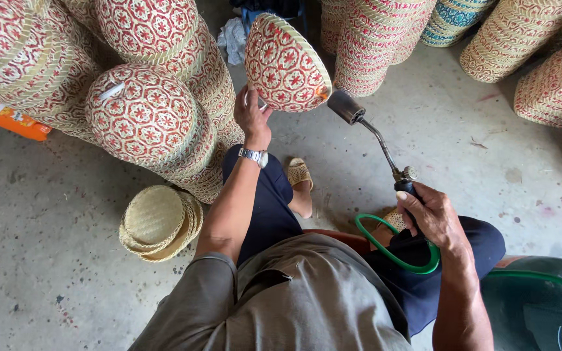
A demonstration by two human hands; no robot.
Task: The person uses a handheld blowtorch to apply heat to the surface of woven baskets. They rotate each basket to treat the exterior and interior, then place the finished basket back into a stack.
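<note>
1. Gripping the woven basket (285, 63) by its rim, the left hand (252, 116) lifts it at upper centre.
2. Right hand (432, 218) clasps the gas torch (377, 140), its nozzle touching the basket; lingering there could scorch the weave.

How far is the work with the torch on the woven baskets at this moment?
Many patterned baskets already stand in stacks on both sides; whether they are treated cannot be told. In hand: the left hand holds up one red-patterned basket, and the right hand aims the torch at its edge. A few plain lids lie on the floor.
</note>
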